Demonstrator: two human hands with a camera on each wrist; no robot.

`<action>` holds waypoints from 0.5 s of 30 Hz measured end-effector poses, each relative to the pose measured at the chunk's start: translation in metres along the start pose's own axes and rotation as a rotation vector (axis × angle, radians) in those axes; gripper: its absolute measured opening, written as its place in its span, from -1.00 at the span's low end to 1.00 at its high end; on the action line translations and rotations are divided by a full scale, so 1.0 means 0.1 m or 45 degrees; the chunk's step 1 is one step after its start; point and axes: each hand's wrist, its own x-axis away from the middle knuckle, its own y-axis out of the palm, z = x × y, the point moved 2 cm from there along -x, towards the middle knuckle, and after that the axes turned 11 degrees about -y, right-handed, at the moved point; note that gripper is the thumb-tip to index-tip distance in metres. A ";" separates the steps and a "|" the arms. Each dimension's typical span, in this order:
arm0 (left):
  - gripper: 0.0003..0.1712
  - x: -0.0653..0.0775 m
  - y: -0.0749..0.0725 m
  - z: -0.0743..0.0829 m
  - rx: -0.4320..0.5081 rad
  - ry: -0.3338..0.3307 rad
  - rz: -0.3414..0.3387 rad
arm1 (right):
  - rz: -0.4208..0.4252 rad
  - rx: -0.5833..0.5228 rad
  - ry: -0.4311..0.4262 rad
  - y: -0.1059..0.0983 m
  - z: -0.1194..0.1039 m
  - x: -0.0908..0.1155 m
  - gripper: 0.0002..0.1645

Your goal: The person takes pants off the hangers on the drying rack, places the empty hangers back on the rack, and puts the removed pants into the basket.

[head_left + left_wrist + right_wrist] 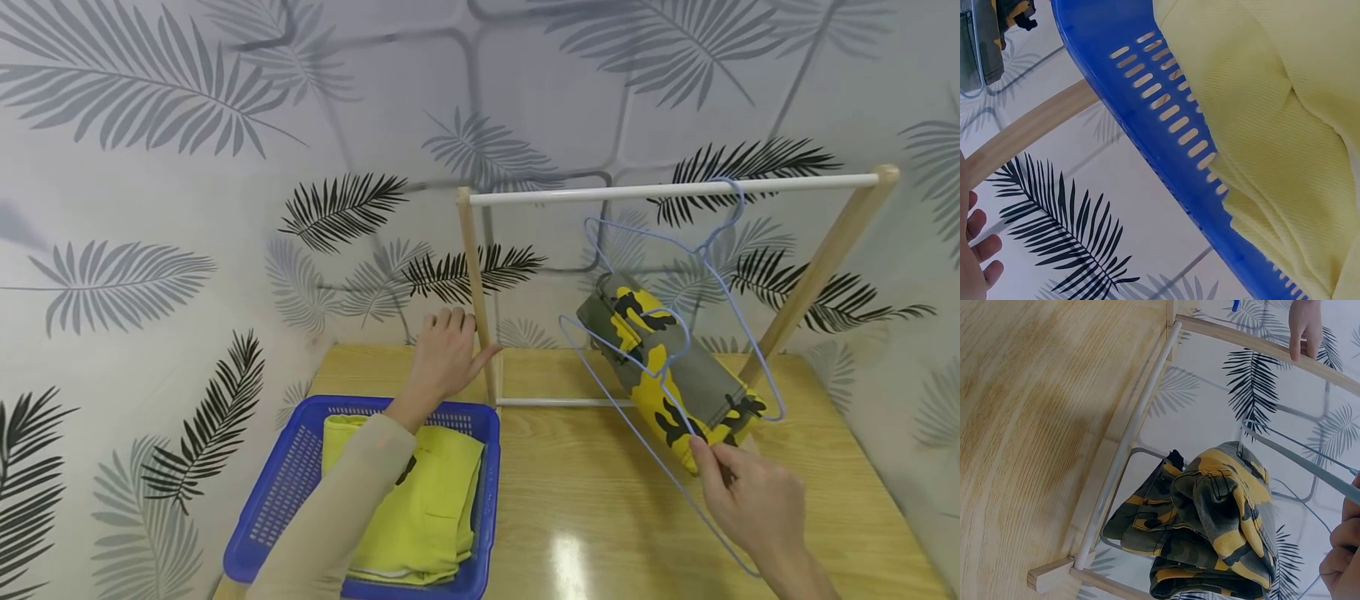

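My left hand point(444, 354) grips the left wooden post point(476, 275) of a small clothes rack, its thumb across the front. In the right wrist view that hand point(1305, 328) is at the post's edge. With thumb and fingers my right hand point(753, 492) pinches one arm of a light blue wire hanger point(622, 408), which carries no garment. Behind it, folded camouflage trousers point(645, 367) in yellow, black and grey-green hang on a second blue hanger point(723, 275), hooked over the white rail point(600, 193). The held hanger overlaps the trousers in the head view.
A blue plastic basket point(491, 492) with folded yellow clothing point(442, 500) stands left of the rack, under my left forearm. The rack's lower white bar point(555, 402) runs just above the wooden table point(547, 467). A leaf-patterned wall point(360, 100) rises close behind.
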 end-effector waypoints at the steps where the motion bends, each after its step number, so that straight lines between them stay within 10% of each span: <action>1: -0.26 -0.01 0.00 0.00 -0.001 0.001 0.017 | 0.000 0.000 -0.002 0.00 0.00 0.00 -0.18; 15: -0.49 -0.04 0.10 0.02 -0.184 0.062 0.334 | -0.010 -0.008 -0.006 0.02 -0.01 -0.02 -0.19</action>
